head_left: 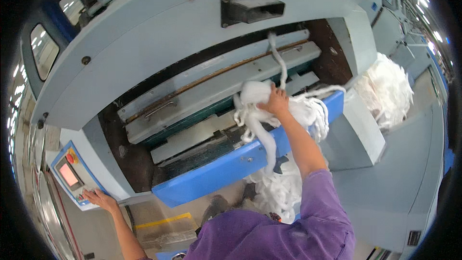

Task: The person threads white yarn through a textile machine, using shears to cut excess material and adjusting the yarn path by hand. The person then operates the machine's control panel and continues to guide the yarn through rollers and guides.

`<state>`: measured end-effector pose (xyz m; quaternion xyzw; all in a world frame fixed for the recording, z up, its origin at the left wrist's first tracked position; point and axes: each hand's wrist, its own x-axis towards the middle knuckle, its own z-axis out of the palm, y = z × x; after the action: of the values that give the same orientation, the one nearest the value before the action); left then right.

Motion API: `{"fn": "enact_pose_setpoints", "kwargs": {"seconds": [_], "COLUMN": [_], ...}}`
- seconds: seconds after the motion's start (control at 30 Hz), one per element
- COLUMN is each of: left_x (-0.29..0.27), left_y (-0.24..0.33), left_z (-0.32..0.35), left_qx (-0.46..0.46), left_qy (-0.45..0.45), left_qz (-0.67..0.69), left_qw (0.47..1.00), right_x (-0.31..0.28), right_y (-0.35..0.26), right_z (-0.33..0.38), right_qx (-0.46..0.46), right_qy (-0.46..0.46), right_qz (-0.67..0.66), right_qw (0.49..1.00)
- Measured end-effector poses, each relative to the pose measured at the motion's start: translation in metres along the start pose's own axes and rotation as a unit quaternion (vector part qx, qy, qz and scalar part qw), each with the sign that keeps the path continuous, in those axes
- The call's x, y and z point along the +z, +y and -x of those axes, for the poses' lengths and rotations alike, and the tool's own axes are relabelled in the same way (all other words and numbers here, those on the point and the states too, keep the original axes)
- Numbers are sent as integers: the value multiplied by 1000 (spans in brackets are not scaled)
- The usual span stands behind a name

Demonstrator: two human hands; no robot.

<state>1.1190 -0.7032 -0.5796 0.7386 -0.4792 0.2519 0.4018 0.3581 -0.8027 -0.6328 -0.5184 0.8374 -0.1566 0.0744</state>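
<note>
Single head view — looks down, near machine (202,67) front.

- Left hand (98,197): arm extended down and out to the left, palm down, fingers spread flat.
- Right hand (275,101): arm extended forward, purple short sleeve, fingers closed in a grip.

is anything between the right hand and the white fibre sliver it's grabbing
Nothing visible: the right hand is already closed on the bunched white sliver over the machine's blue front ledge.
</note>
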Motion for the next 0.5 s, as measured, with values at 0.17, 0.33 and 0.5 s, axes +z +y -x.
{"fn": "enact_pose_setpoints", "kwargs": {"seconds": [0.17, 0.33, 0.5], "left_x": [1, -2, 0], "left_y": [0, -10, -21], "left_z": [2, 0, -4], "left_qx": [-6, -14, 17], "left_qy": [2, -17, -13], "left_qz": [44, 2, 4], "left_qw": [999, 1000, 1000], "right_x": [45, -69, -202], "right_y": [21, 88, 286], "right_z": [-22, 47, 178], "right_qx": [40, 65, 162], "right_qy": [-120, -84, 58], "right_qz": [-69, -493, -650], "right_qw": [990, 863, 740]}}
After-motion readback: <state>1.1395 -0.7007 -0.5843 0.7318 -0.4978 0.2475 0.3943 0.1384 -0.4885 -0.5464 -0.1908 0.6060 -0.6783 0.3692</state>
